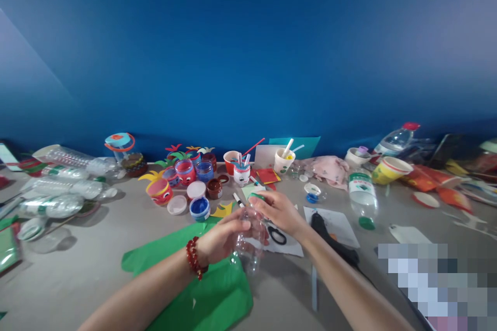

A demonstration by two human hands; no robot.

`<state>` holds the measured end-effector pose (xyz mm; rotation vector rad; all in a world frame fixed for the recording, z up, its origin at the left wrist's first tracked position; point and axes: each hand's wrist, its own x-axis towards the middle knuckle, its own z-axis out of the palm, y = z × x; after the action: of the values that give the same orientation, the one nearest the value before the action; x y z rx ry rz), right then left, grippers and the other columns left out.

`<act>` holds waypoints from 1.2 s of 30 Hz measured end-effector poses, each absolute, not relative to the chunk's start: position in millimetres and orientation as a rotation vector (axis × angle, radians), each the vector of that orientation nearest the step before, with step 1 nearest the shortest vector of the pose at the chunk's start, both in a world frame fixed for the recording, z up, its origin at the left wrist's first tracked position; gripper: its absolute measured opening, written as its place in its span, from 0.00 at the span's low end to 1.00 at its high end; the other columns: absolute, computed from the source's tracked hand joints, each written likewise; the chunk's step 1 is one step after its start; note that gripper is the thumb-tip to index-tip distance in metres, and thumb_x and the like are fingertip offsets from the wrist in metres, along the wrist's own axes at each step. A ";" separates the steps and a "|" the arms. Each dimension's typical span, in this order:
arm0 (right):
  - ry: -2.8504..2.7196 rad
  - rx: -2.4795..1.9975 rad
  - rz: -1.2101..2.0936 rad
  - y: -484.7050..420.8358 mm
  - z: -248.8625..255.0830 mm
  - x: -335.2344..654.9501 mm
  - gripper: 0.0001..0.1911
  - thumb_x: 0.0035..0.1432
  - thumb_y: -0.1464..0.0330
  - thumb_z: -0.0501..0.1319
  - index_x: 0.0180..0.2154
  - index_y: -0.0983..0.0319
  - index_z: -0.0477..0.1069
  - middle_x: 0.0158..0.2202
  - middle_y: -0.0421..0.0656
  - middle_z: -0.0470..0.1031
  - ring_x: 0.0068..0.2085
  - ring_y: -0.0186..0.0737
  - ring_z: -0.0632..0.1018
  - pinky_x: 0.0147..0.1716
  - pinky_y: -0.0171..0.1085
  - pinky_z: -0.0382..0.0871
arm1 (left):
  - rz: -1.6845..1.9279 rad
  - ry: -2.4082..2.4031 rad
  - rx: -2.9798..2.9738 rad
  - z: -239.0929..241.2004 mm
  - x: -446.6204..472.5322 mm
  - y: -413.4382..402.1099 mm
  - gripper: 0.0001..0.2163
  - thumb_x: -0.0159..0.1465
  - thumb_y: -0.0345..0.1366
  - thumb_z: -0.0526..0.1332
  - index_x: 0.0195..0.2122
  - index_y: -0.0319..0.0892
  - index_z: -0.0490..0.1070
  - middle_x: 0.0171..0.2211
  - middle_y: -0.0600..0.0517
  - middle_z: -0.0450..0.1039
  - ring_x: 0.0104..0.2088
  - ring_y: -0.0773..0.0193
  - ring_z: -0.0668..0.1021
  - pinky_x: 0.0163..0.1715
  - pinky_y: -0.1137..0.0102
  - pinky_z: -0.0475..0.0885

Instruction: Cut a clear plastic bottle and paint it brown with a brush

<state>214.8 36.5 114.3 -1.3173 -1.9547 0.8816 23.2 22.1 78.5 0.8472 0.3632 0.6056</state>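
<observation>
A clear plastic bottle [249, 248] is held over the table in front of me. My left hand [225, 238], with a red bead bracelet on the wrist, is wrapped round the bottle's body. My right hand [277, 209] is closed on the bottle's green cap [256, 196] at its top end. Below the bottle lie a green paper sheet [194, 274] and black-handled scissors [276, 235] on white paper.
Painted cup figures and paint pots [186, 181] stand behind the hands. Empty plastic bottles [58, 186] lie at the left. A black glue gun [330, 238], an upside-down bottle [361, 196], a yellow cup [390, 169] and a pink cloth [330, 168] are at the right. Blue wall behind.
</observation>
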 end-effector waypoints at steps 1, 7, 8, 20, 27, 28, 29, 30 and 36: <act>-1.959 -1.325 0.873 36.0 115.5 214.3 0.28 0.65 0.46 0.51 0.23 0.61 0.62 0.21 0.36 0.65 0.24 0.32 0.66 0.25 0.31 0.56 | 0.613 0.352 0.856 78.4 22.9 22.0 0.16 0.61 0.40 0.67 0.47 0.41 0.71 0.41 0.43 0.75 0.43 0.52 0.79 0.41 0.56 0.76; -1.968 -1.319 0.804 36.0 118.3 226.0 0.30 0.68 0.47 0.45 0.24 0.60 0.63 0.20 0.36 0.64 0.24 0.33 0.67 0.26 0.32 0.57 | 0.672 0.356 0.879 83.4 21.5 21.5 0.12 0.59 0.36 0.67 0.43 0.40 0.71 0.42 0.44 0.74 0.42 0.54 0.79 0.42 0.59 0.75; -1.980 -1.354 0.799 35.7 117.1 231.4 0.30 0.68 0.47 0.43 0.25 0.60 0.64 0.20 0.37 0.66 0.24 0.34 0.69 0.27 0.32 0.58 | 0.681 0.353 0.883 84.9 20.9 21.6 0.12 0.60 0.36 0.66 0.43 0.40 0.71 0.42 0.44 0.74 0.42 0.54 0.79 0.42 0.59 0.75; -2.406 -2.077 0.355 13.8 71.9 249.5 0.14 0.58 0.64 0.62 0.46 0.60 0.73 0.51 0.51 0.77 0.46 0.50 0.80 0.38 0.38 0.64 | 0.770 0.284 0.913 86.9 16.4 24.9 0.16 0.59 0.41 0.68 0.46 0.40 0.71 0.41 0.45 0.73 0.40 0.56 0.77 0.41 0.59 0.75; -2.363 -2.132 0.383 17.9 69.3 246.9 0.09 0.57 0.67 0.60 0.41 0.61 0.73 0.43 0.49 0.81 0.42 0.48 0.81 0.33 0.37 0.62 | 0.787 0.267 0.876 86.2 12.5 29.0 0.18 0.60 0.43 0.67 0.49 0.42 0.72 0.43 0.44 0.74 0.43 0.54 0.78 0.44 0.57 0.73; -2.360 -2.133 0.384 16.8 69.9 248.0 0.10 0.56 0.67 0.60 0.41 0.61 0.73 0.43 0.49 0.80 0.42 0.48 0.80 0.33 0.37 0.62 | 0.786 0.268 0.872 86.1 12.3 29.7 0.18 0.60 0.43 0.67 0.49 0.42 0.72 0.43 0.44 0.74 0.44 0.53 0.78 0.44 0.57 0.73; -2.358 -2.135 0.381 15.5 70.3 249.0 0.10 0.56 0.67 0.61 0.41 0.61 0.73 0.43 0.50 0.80 0.43 0.49 0.80 0.34 0.37 0.62 | 0.783 0.267 0.868 85.9 12.2 30.4 0.18 0.60 0.43 0.67 0.49 0.42 0.72 0.42 0.45 0.74 0.44 0.53 0.78 0.44 0.57 0.73; -2.356 -2.137 0.379 14.3 70.4 249.7 0.10 0.55 0.66 0.61 0.40 0.62 0.73 0.44 0.51 0.80 0.43 0.50 0.80 0.34 0.38 0.62 | 0.782 0.261 0.866 85.6 12.4 30.9 0.18 0.60 0.44 0.67 0.49 0.41 0.72 0.42 0.45 0.74 0.44 0.53 0.78 0.44 0.57 0.73; -2.289 -2.189 0.384 14.7 66.2 252.1 0.09 0.54 0.66 0.61 0.37 0.62 0.75 0.40 0.52 0.81 0.43 0.52 0.80 0.34 0.38 0.61 | 0.772 0.244 0.902 83.9 14.0 32.2 0.19 0.60 0.44 0.67 0.48 0.40 0.72 0.41 0.45 0.73 0.42 0.55 0.78 0.43 0.58 0.74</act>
<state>252.1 14.7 66.2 -2.1885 -2.2887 0.3844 14.0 32.2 83.9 0.9018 0.2444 0.7722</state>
